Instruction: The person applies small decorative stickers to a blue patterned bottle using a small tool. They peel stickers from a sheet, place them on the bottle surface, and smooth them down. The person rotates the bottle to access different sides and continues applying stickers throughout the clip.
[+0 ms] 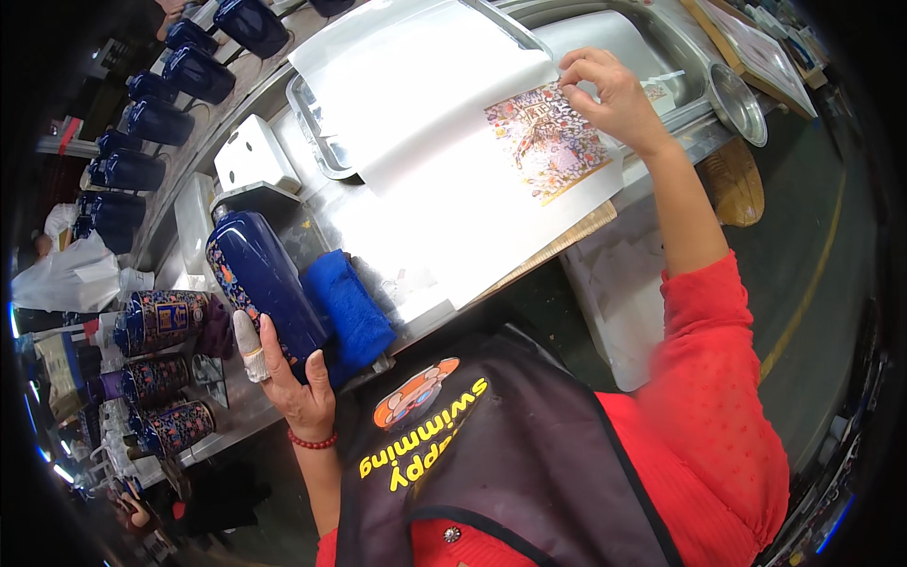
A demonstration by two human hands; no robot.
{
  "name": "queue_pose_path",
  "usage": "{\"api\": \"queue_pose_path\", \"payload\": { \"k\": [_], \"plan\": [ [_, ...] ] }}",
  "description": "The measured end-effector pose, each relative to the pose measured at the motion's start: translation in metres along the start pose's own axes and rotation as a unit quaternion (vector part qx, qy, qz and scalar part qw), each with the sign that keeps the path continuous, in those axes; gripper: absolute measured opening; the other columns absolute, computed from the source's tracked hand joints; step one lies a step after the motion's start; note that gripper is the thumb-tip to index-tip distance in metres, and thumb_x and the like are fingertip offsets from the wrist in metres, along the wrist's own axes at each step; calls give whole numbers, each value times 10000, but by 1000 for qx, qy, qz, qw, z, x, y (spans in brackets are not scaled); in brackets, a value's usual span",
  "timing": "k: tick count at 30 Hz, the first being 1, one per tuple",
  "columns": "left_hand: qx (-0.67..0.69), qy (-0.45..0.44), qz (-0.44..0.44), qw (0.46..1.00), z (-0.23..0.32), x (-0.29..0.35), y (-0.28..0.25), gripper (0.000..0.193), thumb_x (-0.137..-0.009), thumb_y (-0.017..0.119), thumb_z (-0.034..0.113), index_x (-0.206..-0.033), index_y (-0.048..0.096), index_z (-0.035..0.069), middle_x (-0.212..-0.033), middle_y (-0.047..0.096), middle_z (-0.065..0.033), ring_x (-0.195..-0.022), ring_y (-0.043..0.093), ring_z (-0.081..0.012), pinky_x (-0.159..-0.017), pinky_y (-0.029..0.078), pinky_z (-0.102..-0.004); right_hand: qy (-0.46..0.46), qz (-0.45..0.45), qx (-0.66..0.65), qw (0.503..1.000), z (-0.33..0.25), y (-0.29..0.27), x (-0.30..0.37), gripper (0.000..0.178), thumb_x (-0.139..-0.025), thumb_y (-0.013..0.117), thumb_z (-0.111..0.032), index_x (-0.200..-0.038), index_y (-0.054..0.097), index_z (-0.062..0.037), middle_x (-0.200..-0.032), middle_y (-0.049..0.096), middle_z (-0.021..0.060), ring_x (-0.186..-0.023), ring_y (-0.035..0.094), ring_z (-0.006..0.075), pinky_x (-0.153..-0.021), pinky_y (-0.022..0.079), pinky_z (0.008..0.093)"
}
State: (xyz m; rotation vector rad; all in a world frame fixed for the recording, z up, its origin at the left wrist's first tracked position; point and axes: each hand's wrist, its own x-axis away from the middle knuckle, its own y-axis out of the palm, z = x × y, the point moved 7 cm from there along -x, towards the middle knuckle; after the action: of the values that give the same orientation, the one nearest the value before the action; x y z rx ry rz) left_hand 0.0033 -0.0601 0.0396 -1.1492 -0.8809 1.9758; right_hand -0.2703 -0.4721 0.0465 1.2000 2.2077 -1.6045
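Observation:
My left hand, a white wrap on one finger, grips the base of a dark blue bottle-shaped vase lying tilted on the bench, its side bearing a strip of colourful pattern. A folded blue cloth lies right beside the vase. My right hand reaches to the far side and pinches the upper edge of a colourful patterned decal that sits on a large white sheet.
A metal tray lies under the white sheets. Plain blue vases line the far left; decorated ones lie at the near left. A white box, a metal bowl and a framed board stand around the bench.

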Motion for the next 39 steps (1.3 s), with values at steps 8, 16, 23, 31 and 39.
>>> {"api": "queue_pose_path", "payload": {
  "k": [8, 16, 23, 31, 39],
  "plan": [
    [-21, 18, 7, 1000, 2, -2, -1, 655, -1040, 610, 326, -1535, 417, -56, -1591, 350, -322, -1468, 378, -461, -1163, 364, -463, 204, 39, -201, 957, 92, -26, -5, 150, -981, 663, -205, -984, 705, -62, -1063, 691, -36, -830, 577, 61, -685, 460, 228],
    [7, 14, 5, 1000, 1, -2, -1, 640, -1035, 611, 311, -1530, 427, -50, -1589, 352, -329, -1469, 362, -485, -1196, 304, -511, 324, -74, 218, 918, 247, 0, 20, 264, -872, 681, -290, -969, 772, -61, -950, 763, 167, -887, 729, 349, -829, 561, 444],
    [-18, 41, 11, 999, -2, -1, 0, 653, -1038, 600, 330, -1535, 415, -51, -1602, 337, -325, -1478, 351, -477, -1194, 304, -501, 377, -205, 260, 865, 300, 24, 39, 276, -892, 649, -245, -1093, 767, -97, -1051, 753, 196, -1064, 704, 379, -954, 534, 469],
    [-10, 40, 23, 999, -3, -1, 0, 661, -1028, 617, 353, -1528, 432, -38, -1583, 356, -341, -1458, 368, -504, -1188, 302, -529, 187, -273, 223, 917, 260, 15, -6, 400, -947, 633, -192, -1340, 671, -128, -1297, 619, 259, -1224, 600, 406, -1060, 489, 464],
    [-34, -2, 30, 999, -6, -2, -12, 878, -895, 756, 451, -1542, 407, -28, -1556, 418, -308, -1443, 385, -481, -1221, 206, -568, 277, -415, 155, 853, 305, 53, 11, 338, -807, 792, -321, -920, 689, -20, -1054, 658, 201, -1025, 620, 319, -871, 497, 426]
  ]
}}
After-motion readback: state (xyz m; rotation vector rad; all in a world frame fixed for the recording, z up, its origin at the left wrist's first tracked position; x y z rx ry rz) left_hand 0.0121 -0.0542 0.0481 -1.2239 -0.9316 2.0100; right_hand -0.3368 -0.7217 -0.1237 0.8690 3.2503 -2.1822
